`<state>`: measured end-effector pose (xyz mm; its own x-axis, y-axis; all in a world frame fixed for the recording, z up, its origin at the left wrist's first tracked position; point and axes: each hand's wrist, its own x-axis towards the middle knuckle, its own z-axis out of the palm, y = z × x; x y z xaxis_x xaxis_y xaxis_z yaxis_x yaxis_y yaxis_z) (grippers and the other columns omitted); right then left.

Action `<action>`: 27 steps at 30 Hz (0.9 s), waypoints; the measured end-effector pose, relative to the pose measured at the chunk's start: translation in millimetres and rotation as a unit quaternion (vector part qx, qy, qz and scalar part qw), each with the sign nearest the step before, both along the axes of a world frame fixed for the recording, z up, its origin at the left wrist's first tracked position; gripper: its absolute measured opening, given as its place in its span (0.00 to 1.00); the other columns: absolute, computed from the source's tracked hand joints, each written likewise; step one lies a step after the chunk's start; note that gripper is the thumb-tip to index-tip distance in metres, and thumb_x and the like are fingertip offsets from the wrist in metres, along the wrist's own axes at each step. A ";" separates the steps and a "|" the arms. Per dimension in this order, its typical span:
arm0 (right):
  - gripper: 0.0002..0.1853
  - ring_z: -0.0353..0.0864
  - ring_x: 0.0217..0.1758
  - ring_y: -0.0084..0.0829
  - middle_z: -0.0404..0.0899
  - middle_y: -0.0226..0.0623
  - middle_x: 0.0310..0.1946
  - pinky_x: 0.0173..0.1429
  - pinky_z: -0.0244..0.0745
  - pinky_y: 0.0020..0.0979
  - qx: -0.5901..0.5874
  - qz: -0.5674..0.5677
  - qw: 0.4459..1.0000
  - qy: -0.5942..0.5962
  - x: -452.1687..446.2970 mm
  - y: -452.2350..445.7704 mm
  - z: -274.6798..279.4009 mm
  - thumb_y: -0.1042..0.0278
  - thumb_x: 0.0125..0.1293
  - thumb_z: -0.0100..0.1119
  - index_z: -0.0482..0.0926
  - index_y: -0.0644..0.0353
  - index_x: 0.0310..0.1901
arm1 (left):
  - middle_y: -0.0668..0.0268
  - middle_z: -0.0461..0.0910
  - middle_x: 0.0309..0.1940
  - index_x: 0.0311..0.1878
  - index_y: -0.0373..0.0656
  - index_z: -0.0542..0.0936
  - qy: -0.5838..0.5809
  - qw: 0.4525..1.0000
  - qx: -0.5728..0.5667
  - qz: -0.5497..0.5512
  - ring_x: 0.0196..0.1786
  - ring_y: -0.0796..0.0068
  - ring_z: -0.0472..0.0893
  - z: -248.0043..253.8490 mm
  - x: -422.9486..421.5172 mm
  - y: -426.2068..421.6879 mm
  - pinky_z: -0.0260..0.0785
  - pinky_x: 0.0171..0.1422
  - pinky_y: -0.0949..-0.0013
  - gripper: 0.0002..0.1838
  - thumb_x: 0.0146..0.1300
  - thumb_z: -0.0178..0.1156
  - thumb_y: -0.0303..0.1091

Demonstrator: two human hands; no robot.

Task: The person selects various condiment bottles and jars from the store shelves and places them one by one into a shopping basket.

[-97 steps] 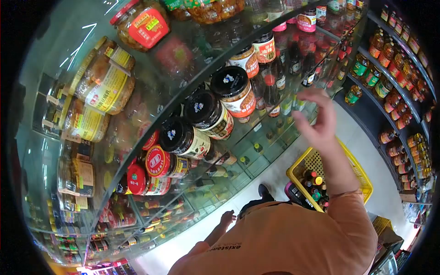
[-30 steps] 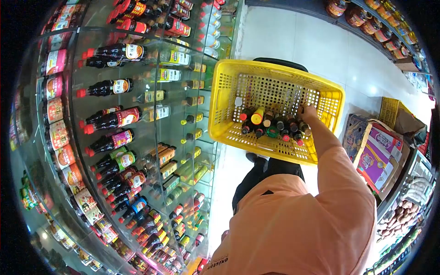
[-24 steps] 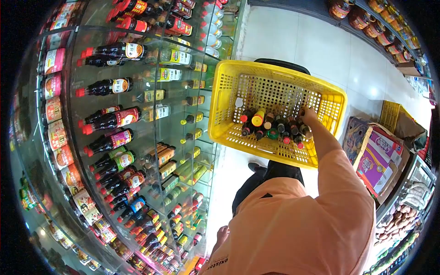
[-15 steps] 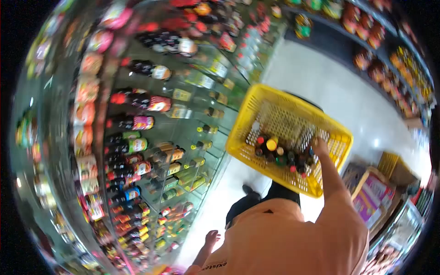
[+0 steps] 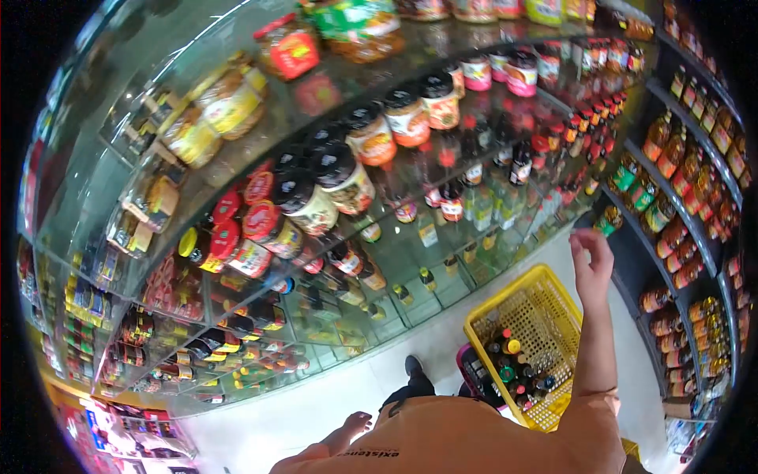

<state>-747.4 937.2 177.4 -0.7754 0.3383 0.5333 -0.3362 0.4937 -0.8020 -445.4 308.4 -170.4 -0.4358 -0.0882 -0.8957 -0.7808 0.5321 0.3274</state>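
My right hand [image 5: 594, 267] is raised at the right, above the far end of a yellow plastic basket [image 5: 545, 312]. Its fingers are loosely bent and apart, with nothing visible in them. Inside the basket, several dark bottles [image 5: 517, 371] with red, yellow and green caps lie bunched toward the near left side. My left hand [image 5: 358, 423] hangs low beside my orange shirt, fingers slightly curled and apart, holding nothing that I can see. Nearest to it is the pale floor [image 5: 284, 426].
Glass shelves [image 5: 332, 332] curve across the left and front, bearing black-lidded jars [image 5: 339, 178], red-lidded jars [image 5: 264, 221] and sauce bottles. Dark shelves [image 5: 643, 272] with oil-filled jars [image 5: 675, 237] stand at right. A pink-rimmed dark container [image 5: 467, 367] sits beside the basket.
My right hand has come up out of the basket, away from the bottles. The view has turned left toward the glass shelves, so the basket now appears lower.
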 end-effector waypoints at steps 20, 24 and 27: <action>0.53 0.67 0.70 0.43 0.67 0.58 0.66 0.72 0.63 0.39 0.098 0.036 0.984 0.144 -186.2 -247.8 295.3 0.60 0.54 0.73 0.49 0.68 0.74 | 0.66 0.84 0.44 0.51 0.41 0.79 0.104 0.986 0.113 0.059 0.40 0.67 0.84 -58.6 -136.1 -138.7 0.78 0.44 0.68 0.13 0.65 0.61 0.35; 0.54 0.73 0.63 0.38 0.67 0.55 0.66 0.67 0.69 0.36 -0.018 0.057 0.990 0.128 -168.0 -250.4 294.1 0.69 0.51 0.75 0.48 0.64 0.75 | 0.66 0.84 0.44 0.50 0.41 0.79 0.120 0.986 0.114 -0.011 0.41 0.67 0.84 -62.3 -164.2 -143.7 0.78 0.44 0.68 0.13 0.65 0.61 0.35; 0.56 0.77 0.58 0.35 0.68 0.47 0.65 0.51 0.81 0.36 -0.081 0.109 0.938 0.319 -165.9 -238.2 281.5 0.71 0.47 0.76 0.49 0.56 0.76 | 0.67 0.84 0.44 0.50 0.41 0.79 0.178 0.970 0.109 -0.122 0.41 0.67 0.84 -59.8 -189.1 -136.8 0.78 0.45 0.69 0.13 0.65 0.61 0.35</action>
<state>-913.3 698.9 458.9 -0.3766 0.3255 0.8673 -0.8522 0.2454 -0.4621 -634.5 171.5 -230.2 -0.7049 0.2317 -0.6704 -0.4573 0.5741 0.6792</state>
